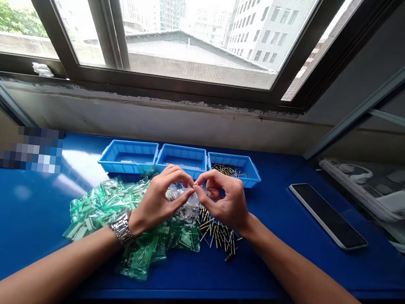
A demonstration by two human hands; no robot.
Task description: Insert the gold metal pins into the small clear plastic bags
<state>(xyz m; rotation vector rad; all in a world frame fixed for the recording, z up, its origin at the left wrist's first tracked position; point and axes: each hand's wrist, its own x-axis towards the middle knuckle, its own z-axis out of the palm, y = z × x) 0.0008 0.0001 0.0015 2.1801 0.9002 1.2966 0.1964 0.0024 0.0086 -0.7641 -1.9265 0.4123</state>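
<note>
My left hand, with a metal wristwatch at its wrist, pinches with thumb and forefinger. Opposite it, my right hand pinches too, and the fingertips of both meet around a small brass-coloured piece. Most of that piece is hidden by the fingers. Beneath and left of the hands lies a heap of green plastic packets with pale pieces inside. Clear packets lie between the hands. Below my right hand is a loose pile of slim gold, silver and black metal pins.
Three blue trays stand in a row behind the hands; the right one holds thin dark and metallic pins. A phone lies at the right on the blue table. A clear container sits beyond it. A window rises behind.
</note>
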